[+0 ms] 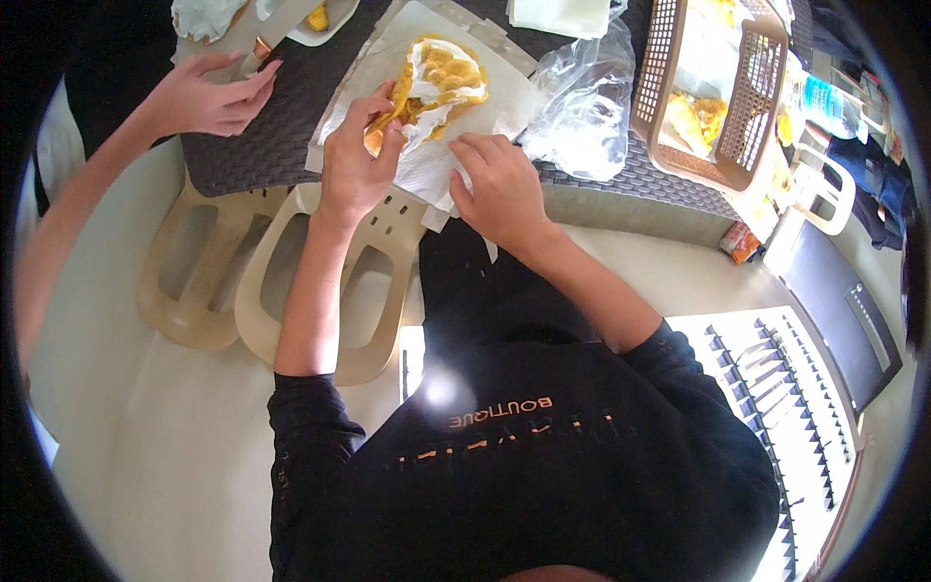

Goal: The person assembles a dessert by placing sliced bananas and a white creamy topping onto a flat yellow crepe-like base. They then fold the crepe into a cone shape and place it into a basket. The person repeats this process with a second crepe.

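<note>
A bumpy yellow piece of food (449, 70) with white patches lies on white paper (339, 136) at the near edge of the table; its exact kind I cannot make out. My left hand (361, 160) grips its left edge, with thumb and fingers closed on a folded yellow flap. To the right of the food, my right hand (499, 184) rests on the paper, fingers slightly bent and apart, holding nothing. The paper covers part of the dark woven tabletop (228, 160).
Another person's hand (213, 95) reaches in from the left, beside a long flat grey object (284, 24). A crumpled clear plastic bag (582, 116) lies right of the paper. Farther right stands a brown basket (713, 173) holding yellow pieces. Beige chairs (254, 301) stand below the table's left side.
</note>
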Tool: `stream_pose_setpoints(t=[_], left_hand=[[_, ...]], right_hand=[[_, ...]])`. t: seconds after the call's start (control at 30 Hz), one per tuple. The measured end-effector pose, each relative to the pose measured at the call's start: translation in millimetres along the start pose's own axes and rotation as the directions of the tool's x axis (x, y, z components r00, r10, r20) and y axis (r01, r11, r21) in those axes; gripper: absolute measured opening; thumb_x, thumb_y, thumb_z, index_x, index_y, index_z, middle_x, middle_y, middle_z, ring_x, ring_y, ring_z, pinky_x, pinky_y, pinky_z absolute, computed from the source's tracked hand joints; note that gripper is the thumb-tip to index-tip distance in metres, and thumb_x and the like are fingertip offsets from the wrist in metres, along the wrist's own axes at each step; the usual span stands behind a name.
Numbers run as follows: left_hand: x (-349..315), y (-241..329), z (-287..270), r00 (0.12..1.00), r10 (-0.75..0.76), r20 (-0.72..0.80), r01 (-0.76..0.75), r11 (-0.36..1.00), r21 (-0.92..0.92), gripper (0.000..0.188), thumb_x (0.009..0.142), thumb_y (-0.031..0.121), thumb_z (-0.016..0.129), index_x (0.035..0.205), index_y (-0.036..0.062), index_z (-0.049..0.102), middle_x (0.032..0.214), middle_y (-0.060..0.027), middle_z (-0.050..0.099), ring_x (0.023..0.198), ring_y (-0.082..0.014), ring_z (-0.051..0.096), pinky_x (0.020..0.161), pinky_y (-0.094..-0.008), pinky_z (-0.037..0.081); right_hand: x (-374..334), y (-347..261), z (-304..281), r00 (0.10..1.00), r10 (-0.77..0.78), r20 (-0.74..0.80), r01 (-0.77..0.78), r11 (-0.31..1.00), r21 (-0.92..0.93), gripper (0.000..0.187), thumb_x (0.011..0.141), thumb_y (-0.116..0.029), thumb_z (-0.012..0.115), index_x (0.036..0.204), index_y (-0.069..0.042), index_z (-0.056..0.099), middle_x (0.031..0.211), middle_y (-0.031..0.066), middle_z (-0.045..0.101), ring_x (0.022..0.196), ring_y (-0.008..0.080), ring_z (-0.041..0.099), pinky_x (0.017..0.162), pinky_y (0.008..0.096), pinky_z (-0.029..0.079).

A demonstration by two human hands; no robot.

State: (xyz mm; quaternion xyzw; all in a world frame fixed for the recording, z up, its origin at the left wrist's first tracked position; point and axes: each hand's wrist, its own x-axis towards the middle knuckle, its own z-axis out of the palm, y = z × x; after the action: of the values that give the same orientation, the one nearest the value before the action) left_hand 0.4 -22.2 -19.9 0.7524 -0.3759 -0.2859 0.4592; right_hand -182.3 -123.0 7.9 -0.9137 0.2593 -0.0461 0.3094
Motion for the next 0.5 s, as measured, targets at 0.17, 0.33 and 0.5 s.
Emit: stream_pose_setpoints(t=[0.17, 0.33, 0.5], left_hand=[[0, -1, 3, 0.999, -0.005, 0.039, 0.007, 0.998, -0.06, 0.022, 0.095, 0.0, 0.06, 0.117, -0.0022, 0.057, 0.135, -0.024, 0.065, 0.117, -0.0364, 0.069, 0.101, -0.0398, 0.054], [-2, -1, 3, 0.986, 0.141, 0.086, -0.148, 0.985, 0.089, 0.026, 0.092, 0.0, 0.063, 0.118, -0.001, 0.057, 0.134, -0.0216, 0.066, 0.12, -0.036, 0.066, 0.104, -0.0429, 0.051], [-1, -1, 2, 0.944, 0.292, 0.154, -0.322, 0.919, 0.227, 0.031, 0.088, -0.001, 0.066, 0.117, 0.001, 0.058, 0.137, -0.0226, 0.064, 0.126, -0.0389, 0.061, 0.107, -0.0463, 0.047]], right_hand=[[-4, -4, 8, 1.0, 0.016, 0.006, -0.016, 0.997, -0.071, 0.04, 0.083, -0.015, 0.071, 0.121, -0.003, 0.067, 0.125, 0.0104, 0.062, 0.112, 0.0286, 0.06, 0.092, 0.042, 0.049], [-6, -1, 15, 1.0, 0.023, -0.015, -0.024, 0.998, -0.064, 0.042, 0.082, -0.013, 0.072, 0.123, -0.004, 0.066, 0.125, 0.0091, 0.062, 0.113, 0.029, 0.058, 0.092, 0.0421, 0.049], [-6, 1, 15, 0.999, 0.009, -0.043, -0.011, 0.999, -0.034, 0.041, 0.082, -0.015, 0.07, 0.121, -0.001, 0.068, 0.122, 0.0093, 0.061, 0.112, 0.0277, 0.058, 0.093, 0.0417, 0.049]])
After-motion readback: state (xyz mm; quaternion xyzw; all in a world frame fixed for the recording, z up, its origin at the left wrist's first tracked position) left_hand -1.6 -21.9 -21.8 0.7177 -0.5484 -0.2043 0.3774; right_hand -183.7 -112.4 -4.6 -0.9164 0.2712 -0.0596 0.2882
